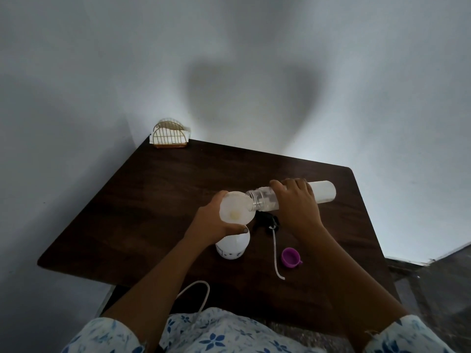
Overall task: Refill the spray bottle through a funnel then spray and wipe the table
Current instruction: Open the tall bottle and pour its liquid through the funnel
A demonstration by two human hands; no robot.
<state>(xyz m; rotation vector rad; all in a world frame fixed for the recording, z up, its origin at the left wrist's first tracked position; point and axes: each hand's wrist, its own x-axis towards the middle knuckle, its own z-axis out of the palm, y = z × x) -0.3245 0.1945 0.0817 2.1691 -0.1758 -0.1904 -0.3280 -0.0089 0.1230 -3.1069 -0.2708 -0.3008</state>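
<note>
Nothing legible anywhere. The white bottle (233,247) near the table's (153,200) front edge bears small dark marks low on its wall, too blurred to read.

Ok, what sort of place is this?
Probably a plain room at home: a dark wooden table set in a corner of bare walls, with a gold wire napkin holder on it.
</note>
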